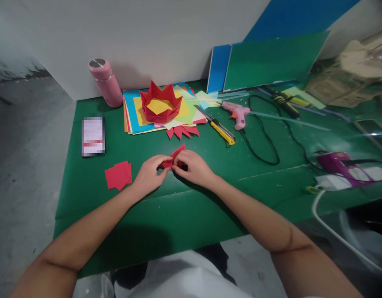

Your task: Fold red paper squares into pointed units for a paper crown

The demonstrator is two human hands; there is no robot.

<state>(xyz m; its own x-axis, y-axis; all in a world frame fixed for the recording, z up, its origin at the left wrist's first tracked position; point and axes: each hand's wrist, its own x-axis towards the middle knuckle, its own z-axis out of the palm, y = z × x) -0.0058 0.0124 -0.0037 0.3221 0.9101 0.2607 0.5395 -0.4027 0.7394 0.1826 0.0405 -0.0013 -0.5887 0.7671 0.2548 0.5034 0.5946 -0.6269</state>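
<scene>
Between my two hands is a piece of red folded paper, held just above the green table. My left hand pinches its left side between thumb and fingers. At the right side, the fingers and thumb of my right hand are closed on the same paper, covering much of it. Several red paper squares lie loosely stacked left of my left hand. Beyond my hands, a crown-shaped ring of folded red paper rests on a pile of coloured sheets. Pointed red folded pieces stick out at the pile's front edge.
A yellow utility knife lies with its blade out, beside a pink glue gun and its black cord. A pink bottle and a blurred phone-like object stand left. At right are a purple power strip and a cardboard model.
</scene>
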